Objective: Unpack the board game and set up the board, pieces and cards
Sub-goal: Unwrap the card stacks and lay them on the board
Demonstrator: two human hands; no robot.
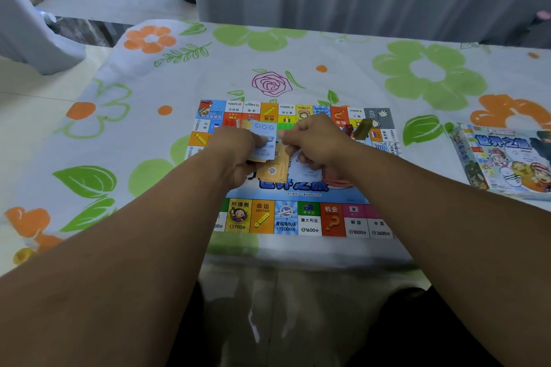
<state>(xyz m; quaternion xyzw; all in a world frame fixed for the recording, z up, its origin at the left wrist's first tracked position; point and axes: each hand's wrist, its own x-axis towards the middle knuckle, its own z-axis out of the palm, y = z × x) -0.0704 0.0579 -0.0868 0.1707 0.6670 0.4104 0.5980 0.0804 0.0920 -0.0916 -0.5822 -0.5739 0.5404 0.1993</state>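
Pinching the blue cards (264,140) at its two o'clock, left hand (235,153) above the board (310,219); right hand (317,140) curled at three o'clock, hold unclear

cloth (134,140) open left, box (504,158) right, perhaps pieces (362,128)

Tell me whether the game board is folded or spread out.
Spread out: the game board lies flat on the tablecloth, its near and far rows of squares both visible, cards held above its middle.
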